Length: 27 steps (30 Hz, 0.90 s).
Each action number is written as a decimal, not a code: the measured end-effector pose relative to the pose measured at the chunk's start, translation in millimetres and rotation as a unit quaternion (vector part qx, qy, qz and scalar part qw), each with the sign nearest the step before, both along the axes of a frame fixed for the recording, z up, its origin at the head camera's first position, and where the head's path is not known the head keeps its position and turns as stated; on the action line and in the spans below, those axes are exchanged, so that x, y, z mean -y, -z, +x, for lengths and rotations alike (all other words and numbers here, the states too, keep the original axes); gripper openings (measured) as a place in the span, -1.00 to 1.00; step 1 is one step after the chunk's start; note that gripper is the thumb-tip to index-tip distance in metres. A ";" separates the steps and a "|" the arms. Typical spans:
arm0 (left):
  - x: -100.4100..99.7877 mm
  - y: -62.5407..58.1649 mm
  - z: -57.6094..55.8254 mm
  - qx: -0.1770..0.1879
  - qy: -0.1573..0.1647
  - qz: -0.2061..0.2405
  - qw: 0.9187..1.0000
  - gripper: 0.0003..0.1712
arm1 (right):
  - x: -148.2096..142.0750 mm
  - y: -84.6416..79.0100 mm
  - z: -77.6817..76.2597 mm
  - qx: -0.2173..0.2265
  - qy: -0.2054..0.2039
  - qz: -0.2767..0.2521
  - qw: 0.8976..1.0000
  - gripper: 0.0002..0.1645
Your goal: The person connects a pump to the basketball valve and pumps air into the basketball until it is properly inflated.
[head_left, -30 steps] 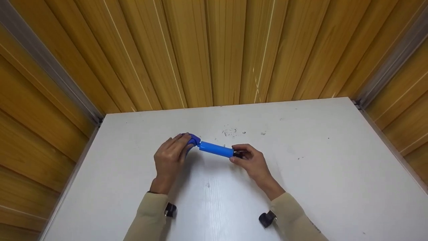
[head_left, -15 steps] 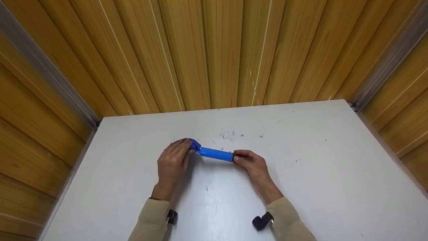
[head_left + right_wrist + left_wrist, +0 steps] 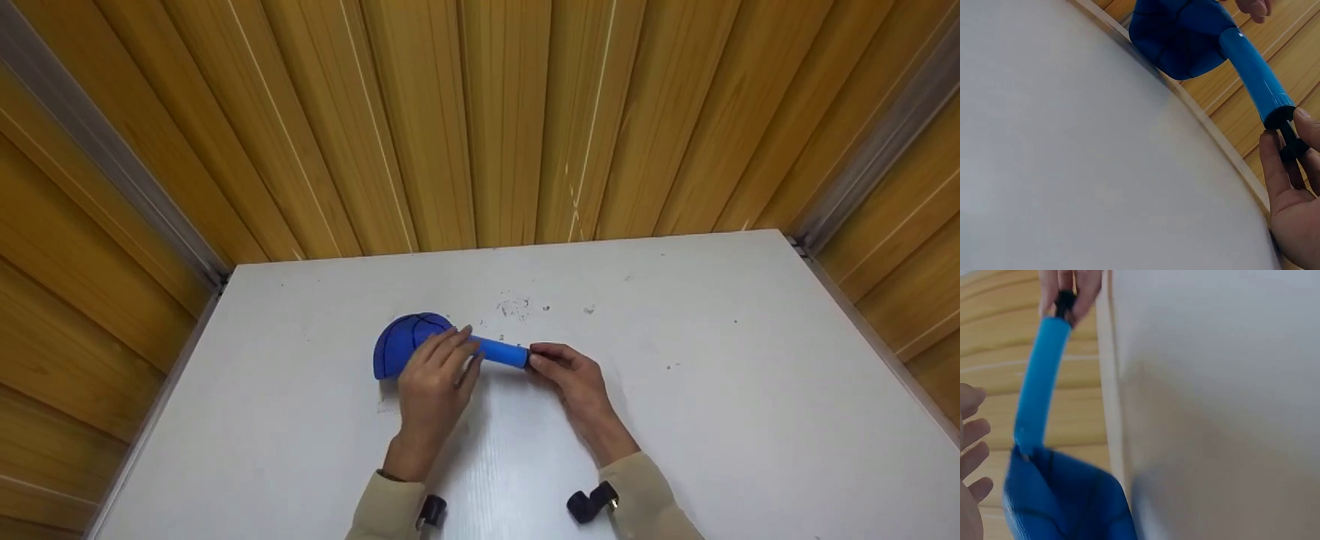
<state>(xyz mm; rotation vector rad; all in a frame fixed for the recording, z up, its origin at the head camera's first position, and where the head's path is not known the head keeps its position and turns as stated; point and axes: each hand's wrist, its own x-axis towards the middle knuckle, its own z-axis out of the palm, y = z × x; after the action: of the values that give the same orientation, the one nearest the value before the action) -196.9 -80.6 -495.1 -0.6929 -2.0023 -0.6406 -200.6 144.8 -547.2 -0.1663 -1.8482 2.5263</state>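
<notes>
The left hand [image 3: 435,382] is relaxed, its fingers only slightly bent and holding nothing. From the head view it covers the spot where a blue pump [image 3: 501,352] meets a blue ball [image 3: 405,341], but the left wrist view shows the fingertips apart from both, with a gap between them and the pump.

The right hand [image 3: 574,379] grips the right end of the pump: thumb and fingers curl around its black collar [image 3: 1279,117] and the black handle [image 3: 1294,149]. A short stretch of dark rod [image 3: 1287,134] shows between collar and handle.

The pump slopes a little, its left end farther away than its right, and joins the ball at that left end. The ball, marked with black lines, is folded into a limp, half-round shape, just left of the left hand and on its far side. Whether it touches the white table [image 3: 675,390] cannot be told.

Beige sleeves [image 3: 646,491] reach in from the near side, a small black device [image 3: 591,504] at each wrist. Dark specks [image 3: 514,307] mark the tabletop beyond the pump, and a yellow-brown, wood-patterned wall [image 3: 502,127] rises behind the table's far edge.
</notes>
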 end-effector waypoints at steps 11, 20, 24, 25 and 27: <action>-47.4 3.7 15.9 0.059 0.043 0.065 0.995 -0.59 | 0.5 -1.1 5.4 -0.012 -0.002 -0.032 0.999 -0.68; -48.1 8.2 12.8 0.123 0.038 -0.039 0.991 -0.51 | -5.7 -8.1 9.0 -0.037 -0.009 0.029 0.999 -0.65; -47.4 6.6 8.8 0.146 0.024 -0.083 0.986 -0.50 | -9.5 -9.5 13.0 -0.045 -0.024 0.063 0.997 -0.66; -48.0 6.6 8.1 0.147 0.021 -0.091 0.985 -0.51 | -10.8 -9.4 13.7 -0.046 -0.027 0.069 0.996 -0.66; -50.3 5.9 6.9 0.147 0.012 -0.099 0.984 -0.54 | -13.7 -9.9 15.2 -0.051 -0.032 0.081 0.995 -0.66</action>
<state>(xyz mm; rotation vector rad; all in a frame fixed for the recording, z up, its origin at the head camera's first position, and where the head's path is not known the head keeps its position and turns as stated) -190.0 -30.3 -501.1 -0.7782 -2.3584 -0.5898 -185.4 158.5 -537.4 0.0230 -2.0391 2.3597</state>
